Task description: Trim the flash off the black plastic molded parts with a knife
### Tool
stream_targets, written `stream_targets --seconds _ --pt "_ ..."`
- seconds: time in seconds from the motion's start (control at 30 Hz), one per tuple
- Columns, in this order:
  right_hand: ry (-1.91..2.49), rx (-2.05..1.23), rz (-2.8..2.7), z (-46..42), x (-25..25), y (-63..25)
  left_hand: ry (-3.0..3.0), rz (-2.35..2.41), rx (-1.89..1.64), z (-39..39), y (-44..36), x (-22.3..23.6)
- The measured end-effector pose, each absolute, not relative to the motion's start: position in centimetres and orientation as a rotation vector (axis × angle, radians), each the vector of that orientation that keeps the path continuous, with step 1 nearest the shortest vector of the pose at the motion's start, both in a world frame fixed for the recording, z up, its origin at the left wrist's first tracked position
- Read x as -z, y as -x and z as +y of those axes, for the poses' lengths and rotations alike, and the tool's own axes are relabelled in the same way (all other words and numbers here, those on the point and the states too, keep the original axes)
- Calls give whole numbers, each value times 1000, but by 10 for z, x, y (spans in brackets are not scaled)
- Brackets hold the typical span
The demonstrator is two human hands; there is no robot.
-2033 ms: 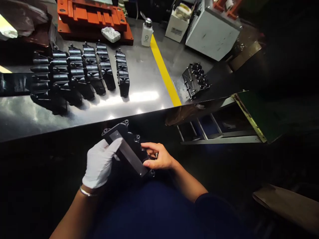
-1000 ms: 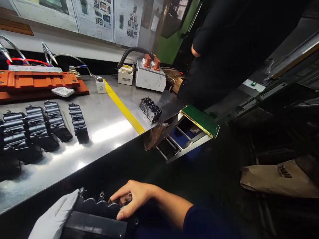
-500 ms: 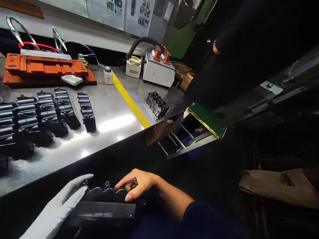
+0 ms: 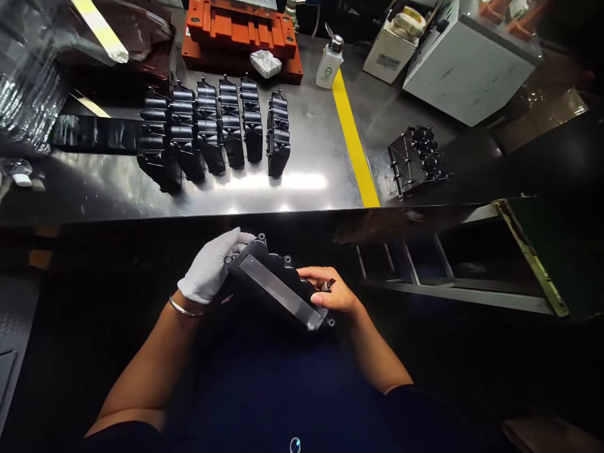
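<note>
A black molded plastic part (image 4: 278,286) with a flat strip along its face and ringed screw lugs hangs in front of my body, below the bench edge. My left hand (image 4: 214,267), in a white glove, grips its upper left end. At its right end my bare right hand (image 4: 330,289) holds on, thumb over the near face and fingers behind; the fingertips are partly hidden. The part tilts down to the right. Beyond it, several similar black parts (image 4: 229,126) stand in a row on the metal bench (image 4: 311,151).
An orange fixture (image 4: 240,38) sits behind the row with a crumpled white wad (image 4: 265,63). A white pump bottle (image 4: 329,61) stands by yellow tape (image 4: 353,138). Farther right are more black parts (image 4: 418,160), a grey box (image 4: 467,63) and a green-topped step stool (image 4: 542,251).
My view has swung left and down toward the bench. The black part, still in both hands, now appears higher and tilts down to the right.
</note>
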State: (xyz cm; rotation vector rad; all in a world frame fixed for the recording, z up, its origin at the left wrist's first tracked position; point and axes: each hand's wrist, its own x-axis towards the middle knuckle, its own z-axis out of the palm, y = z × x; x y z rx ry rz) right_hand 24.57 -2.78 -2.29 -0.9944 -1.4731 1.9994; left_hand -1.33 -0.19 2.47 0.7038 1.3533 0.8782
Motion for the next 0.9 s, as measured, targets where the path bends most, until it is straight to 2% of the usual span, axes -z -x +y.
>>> stream_targets --seconds 0.23,0.47,0.7,0.9 --pt "921 -2059 -1309 -26 25 -240 -701 1234 -936 0 16 -17" --pt "1022 -2080 -1156 -31 24 -234 -636 1305 -962 -1 17 -10" --pt "1201 -1842 -958 -20 11 -217 -800 1630 -1571 -22 5 21" --pt "1177 -1792 -1073 -18 16 -214 -1448 1674 -1301 -50 -3 40"
